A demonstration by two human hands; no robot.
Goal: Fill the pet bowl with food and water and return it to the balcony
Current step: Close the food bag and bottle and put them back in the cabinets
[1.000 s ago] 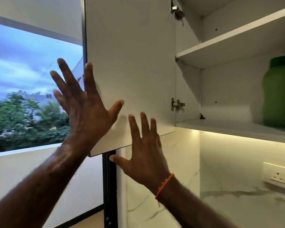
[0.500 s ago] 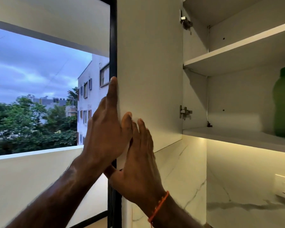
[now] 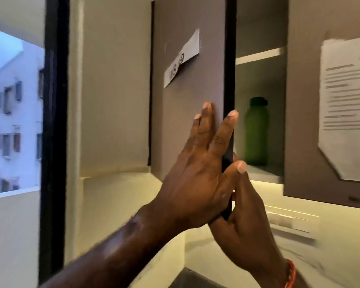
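Note:
No pet bowl is in view. A grey cabinet door (image 3: pixel 187 125) with a taped paper label (image 3: pixel 182 59) stands partly swung, its dark edge facing me. My left hand (image 3: pixel 197 175) lies flat on the door's outer face, fingers straight and pointing up. My right hand (image 3: pixel 245 223), with an orange thread at the wrist, sits on the inner side and cups the door's lower edge, thumb up. Through the gap a green bottle (image 3: pixel 256 132) stands on the cabinet's lower shelf (image 3: pixel 264 175).
A second grey cabinet door (image 3: pixel 303 100) at the right is shut and carries a printed sheet (image 3: pixel 347 109). White wall switches (image 3: pixel 291 223) sit below it on the marble wall. At the left, a black door frame (image 3: pixel 54 142) borders the balcony wall (image 3: pixel 13 225).
The door has swung from wide open towards shut, so its grey outer face now shows. My left hand moved onto that face. The view shifted right; the gap shows less of the cabinet.

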